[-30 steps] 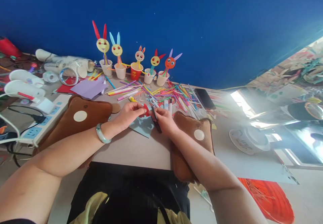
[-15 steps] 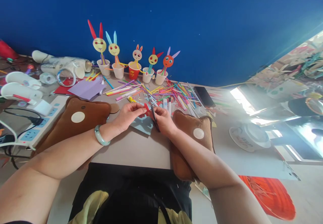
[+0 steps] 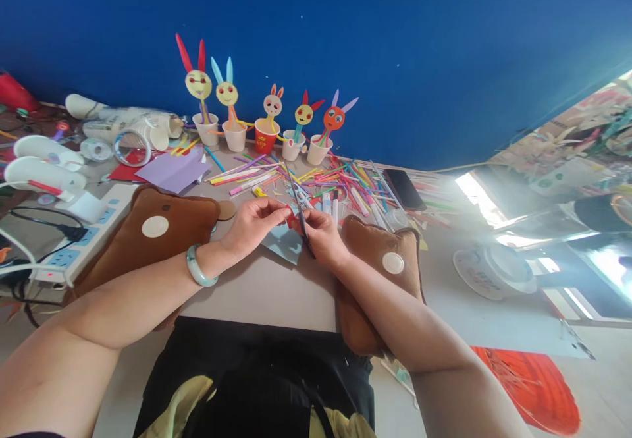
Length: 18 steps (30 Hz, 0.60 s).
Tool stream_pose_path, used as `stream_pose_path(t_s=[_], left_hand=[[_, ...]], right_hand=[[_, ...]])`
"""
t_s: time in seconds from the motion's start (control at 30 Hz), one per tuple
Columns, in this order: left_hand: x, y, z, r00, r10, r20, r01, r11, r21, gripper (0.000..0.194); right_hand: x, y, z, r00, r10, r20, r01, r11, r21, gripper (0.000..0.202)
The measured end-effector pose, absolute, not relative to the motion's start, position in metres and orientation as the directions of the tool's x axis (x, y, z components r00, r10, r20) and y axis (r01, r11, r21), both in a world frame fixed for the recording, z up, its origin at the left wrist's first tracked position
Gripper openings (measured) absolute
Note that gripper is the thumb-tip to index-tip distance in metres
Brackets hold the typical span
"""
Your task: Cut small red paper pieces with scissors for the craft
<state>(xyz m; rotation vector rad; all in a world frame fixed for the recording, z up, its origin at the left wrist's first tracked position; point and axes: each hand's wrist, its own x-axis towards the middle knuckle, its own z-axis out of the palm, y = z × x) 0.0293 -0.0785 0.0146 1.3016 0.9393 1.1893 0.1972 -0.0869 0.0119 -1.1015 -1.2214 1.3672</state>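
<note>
Between finger and thumb, my left hand (image 3: 257, 224) pinches a small piece of red paper (image 3: 290, 216). My right hand (image 3: 323, 235) grips a pair of scissors (image 3: 300, 209), whose blades point away from me beside the red piece. Whether the blades touch the paper I cannot tell. Beneath both hands lies a grey-blue sheet (image 3: 285, 246) on the table. A jade-coloured bangle (image 3: 201, 267) is on my left wrist.
Paper cups with rabbit figures (image 3: 234, 136) line the blue wall. Coloured sticks and pens (image 3: 340, 184) are strewn before them. Brown cushions (image 3: 148, 247) flank my forearms. A power strip (image 3: 91, 234) stands left, a phone (image 3: 405, 189) and a white bowl (image 3: 494, 270) right.
The scissors have turned so their blades reach farther forward and look more parted. The red piece has shifted slightly. The whole view has moved a little.
</note>
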Motion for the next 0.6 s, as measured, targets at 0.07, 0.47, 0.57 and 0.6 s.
stream_pose_path(t_s=[0.07, 0.47, 0.57, 0.6], left_hand=[[0.0296, -0.0799, 0.0172, 0.176, 0.977, 0.117, -0.109, -0.098, 0.989, 0.027], [0.0304, -0.0827, 0.0217, 0.154, 0.976, 0.153, -0.103, -0.138, 0.985, 0.023], [0.0302, -0.0835, 0.0224, 0.15, 0.977, 0.151, -0.107, -0.136, 0.985, 0.023], [0.03, -0.0838, 0.0227, 0.15, 0.977, 0.149, -0.108, -0.134, 0.985, 0.023]], right_hand=[[0.1972, -0.0871, 0.0133, -0.133, 0.991, -0.028, -0.083, -0.04, -0.996, 0.035], [0.197, -0.0877, 0.0152, -0.161, 0.987, 0.001, -0.105, -0.016, -0.994, 0.036], [0.1971, -0.0881, 0.0156, -0.168, 0.986, -0.006, -0.112, -0.025, -0.993, 0.034], [0.1972, -0.0882, 0.0159, -0.172, 0.985, -0.011, -0.11, -0.031, -0.993, 0.034]])
